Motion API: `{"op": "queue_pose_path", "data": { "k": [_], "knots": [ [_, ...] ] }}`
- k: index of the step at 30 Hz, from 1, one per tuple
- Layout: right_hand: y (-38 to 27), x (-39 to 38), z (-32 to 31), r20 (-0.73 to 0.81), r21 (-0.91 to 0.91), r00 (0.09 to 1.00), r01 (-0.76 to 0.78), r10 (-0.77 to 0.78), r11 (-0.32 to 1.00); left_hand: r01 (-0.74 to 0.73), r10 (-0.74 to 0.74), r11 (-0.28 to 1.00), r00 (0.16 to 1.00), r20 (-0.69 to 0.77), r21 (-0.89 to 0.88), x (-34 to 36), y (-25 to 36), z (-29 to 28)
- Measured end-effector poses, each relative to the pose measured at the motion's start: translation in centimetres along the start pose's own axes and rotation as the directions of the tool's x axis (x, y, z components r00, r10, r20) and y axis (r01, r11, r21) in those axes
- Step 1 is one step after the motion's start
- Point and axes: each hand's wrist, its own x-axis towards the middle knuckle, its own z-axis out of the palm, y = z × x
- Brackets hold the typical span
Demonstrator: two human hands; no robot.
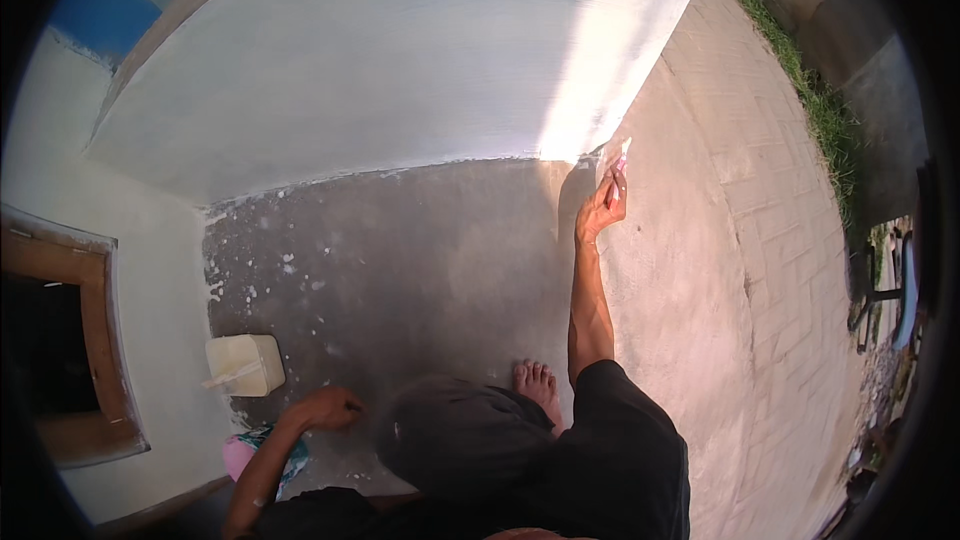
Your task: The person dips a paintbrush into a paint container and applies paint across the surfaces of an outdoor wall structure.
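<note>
My right hand point(602, 208) reaches forward to the lower right corner of a white-painted low wall point(400, 60). Its fingers are closed round a small paintbrush point(625, 152) with a whitish tip and a pinkish part; the grip partly hides it. Beside my bent knee, my left hand point(328, 408) hangs low with its fingers curled in, and nothing shows in them. The nearest thing to it is a cream plastic container point(246, 365), which has a pale strip across its near left side.
White spots dot the grey floor point(400, 270) along the wall. A pink and teal cloth point(262, 455) lies behind my left forearm. A brown wooden frame point(100, 340) is set in the left wall. Paving point(780, 190) and a grass strip point(820, 110) run along the right.
</note>
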Motion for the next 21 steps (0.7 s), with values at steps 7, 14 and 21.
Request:
{"op": "queue_pose_path", "data": {
  "k": [7,14,21],
  "knots": [
    [-7.2,-11.2,11.3,0.120,0.045,0.992,-0.041,0.036,0.998,-0.166,0.166,0.986,0.986,-0.002,0.019,1.7,-2.2,0.9],
    [-19.0,-24.0,18.0,0.900,0.245,0.415,-0.219,-0.137,0.944,-0.397,0.407,0.828,0.911,0.064,0.397,12.8,-6.0,2.4],
    [-31.8,-24.3,23.2,0.985,-0.173,-0.112,-0.679,0.132,0.714,-0.244,0.254,0.966,0.956,-0.148,0.085,14.8,0.8,0.9]
  ]
}}
